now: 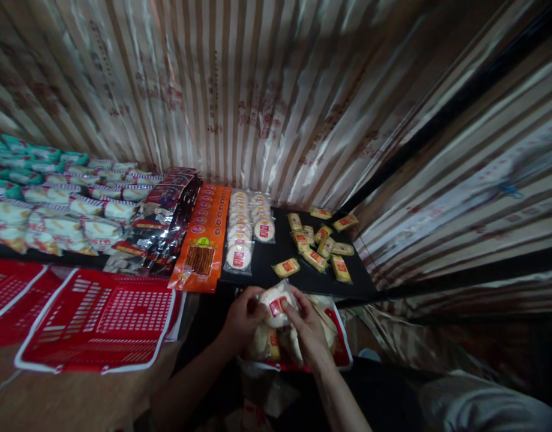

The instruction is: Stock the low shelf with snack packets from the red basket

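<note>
Both my hands hold a round white cracker packet (276,305) in clear wrap with a red label. My left hand (244,318) pinches its left side, and my right hand (308,327) grips its right side with the thumb on the label. Below them stands a red basket (345,345) with a white rim, holding more wrapped snacks, partly hidden by my hands. Just beyond, similar round cracker packets (240,240) lie in two overlapping rows on the black table (258,285). Several small yellow snack packets (323,246) are scattered to their right.
Left of the crackers lie an orange snack bag (204,240), a stack of dark red packets (163,210), white snack bags (87,207) and green bags (19,162). Another red basket (109,318) stands at the left front. A striped curtain (240,90) hangs behind, with a black pole (420,132) slanting across.
</note>
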Action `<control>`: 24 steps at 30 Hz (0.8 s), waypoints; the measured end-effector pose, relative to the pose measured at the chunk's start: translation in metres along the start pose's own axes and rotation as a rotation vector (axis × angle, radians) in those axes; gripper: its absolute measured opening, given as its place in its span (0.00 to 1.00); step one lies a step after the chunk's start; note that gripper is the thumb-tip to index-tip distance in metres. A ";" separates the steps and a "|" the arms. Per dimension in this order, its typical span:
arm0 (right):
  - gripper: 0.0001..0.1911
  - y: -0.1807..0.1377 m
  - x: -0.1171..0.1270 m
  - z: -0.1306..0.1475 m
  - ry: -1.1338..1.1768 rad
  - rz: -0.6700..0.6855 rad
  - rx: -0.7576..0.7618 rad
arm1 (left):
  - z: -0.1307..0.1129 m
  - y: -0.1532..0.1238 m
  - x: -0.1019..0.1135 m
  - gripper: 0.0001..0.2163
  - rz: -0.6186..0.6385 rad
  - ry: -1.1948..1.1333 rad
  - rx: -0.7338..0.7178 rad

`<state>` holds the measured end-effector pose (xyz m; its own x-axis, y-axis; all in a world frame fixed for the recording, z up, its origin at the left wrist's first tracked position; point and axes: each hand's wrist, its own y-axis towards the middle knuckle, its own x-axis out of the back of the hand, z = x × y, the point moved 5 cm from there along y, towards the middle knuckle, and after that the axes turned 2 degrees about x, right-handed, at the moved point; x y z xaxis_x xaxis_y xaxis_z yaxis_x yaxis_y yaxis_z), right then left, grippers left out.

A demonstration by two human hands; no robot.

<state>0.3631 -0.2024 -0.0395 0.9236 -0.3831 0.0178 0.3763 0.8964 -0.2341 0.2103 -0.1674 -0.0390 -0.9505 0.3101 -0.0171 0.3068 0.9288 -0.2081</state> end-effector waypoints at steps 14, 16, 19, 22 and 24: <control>0.18 0.010 -0.052 0.043 -0.617 0.266 0.389 | -0.073 0.012 0.045 0.22 0.091 0.937 -0.411; 0.18 0.022 -0.060 0.030 -0.396 0.259 0.249 | -0.070 0.013 0.053 0.22 -0.110 0.932 -0.418; 0.20 0.038 -0.070 0.008 -0.223 0.235 0.121 | -0.054 0.011 0.059 0.19 -0.296 0.958 -0.431; 0.18 0.053 -0.073 -0.007 -0.301 0.178 0.115 | -0.030 0.010 0.056 0.17 -0.331 1.008 -0.444; 0.17 0.061 -0.075 -0.012 -0.393 0.163 0.132 | -0.016 0.011 0.052 0.17 -0.323 1.035 -0.444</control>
<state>0.3161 -0.1216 -0.0666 0.9198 -0.1431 0.3654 0.2059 0.9686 -0.1390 0.1652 -0.1382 -0.0262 -0.5571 -0.1263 0.8208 0.2427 0.9204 0.3064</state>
